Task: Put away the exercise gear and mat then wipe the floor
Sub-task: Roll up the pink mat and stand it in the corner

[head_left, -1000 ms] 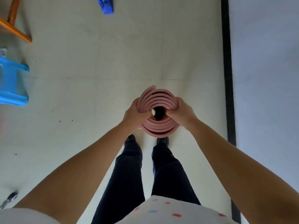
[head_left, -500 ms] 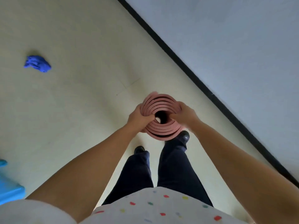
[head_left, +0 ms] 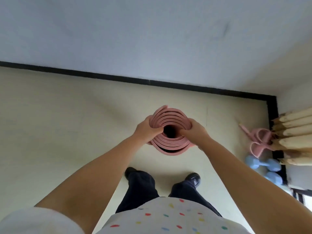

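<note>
Rolled pink foam mat (head_left: 169, 146) upright, seen end-on. Left hand (head_left: 146, 130), right hand (head_left: 194, 132) grip top rim, fingers curled round it. 2 blue dumbbells (head_left: 264, 163) near corner.

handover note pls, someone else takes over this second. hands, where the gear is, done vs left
Left hand and right hand: both grip the rolled pink mat, held upright on end, fingers hooked into its core.
Gear: blue dumbbells and pink resistance band lie on the floor in the corner at right, beside the wooden poles.
Done: mat rolled, dumbbells and band apparently already put in the corner.
Left: set the mat down, likely in that corner, then wipe the floor. No cloth in view.
</note>
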Motion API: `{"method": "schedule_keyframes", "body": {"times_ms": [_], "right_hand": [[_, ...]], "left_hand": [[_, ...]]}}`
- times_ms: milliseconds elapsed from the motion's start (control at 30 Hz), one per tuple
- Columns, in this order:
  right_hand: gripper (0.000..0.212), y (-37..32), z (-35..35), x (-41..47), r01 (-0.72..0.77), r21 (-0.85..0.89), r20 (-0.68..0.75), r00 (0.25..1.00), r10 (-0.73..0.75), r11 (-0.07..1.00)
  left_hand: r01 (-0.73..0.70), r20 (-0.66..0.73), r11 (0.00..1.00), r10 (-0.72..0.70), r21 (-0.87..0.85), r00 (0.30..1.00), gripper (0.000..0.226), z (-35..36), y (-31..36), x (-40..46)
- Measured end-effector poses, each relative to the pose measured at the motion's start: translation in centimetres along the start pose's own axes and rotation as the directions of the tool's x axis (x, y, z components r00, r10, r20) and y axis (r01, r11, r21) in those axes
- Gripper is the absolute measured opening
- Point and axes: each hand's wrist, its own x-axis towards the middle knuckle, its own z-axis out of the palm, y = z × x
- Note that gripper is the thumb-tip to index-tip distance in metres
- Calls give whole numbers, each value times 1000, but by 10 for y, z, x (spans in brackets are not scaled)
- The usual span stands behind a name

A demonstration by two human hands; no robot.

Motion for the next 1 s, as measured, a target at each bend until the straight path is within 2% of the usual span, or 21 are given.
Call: {"method": "schedule_keyframes", "body": {"times_ms": [200,400,667,867,1000], "right_hand": [[42,101,-146,-17,-120,217,-210,963,167,969],[41,154,-260,-22,-169,243,-381,889,255,955],[42,173,-361,50,-192,473,-422,808,412,860],[44,168,-433,114,-178,633,-448,710,543,754],[42,169,-477,132,-155,724,-436,651,621,672]], "left_hand": [[-140,198,977,106,164,974,56,163,97,30],[-259,345,941,173,219,923,57,279,182,58],[-400,491,858,210,321,845,55,365,287,157],[-532,669,743,154,407,727,61,419,394,238],[-596,722,667,125,447,681,69,460,448,267]]}}
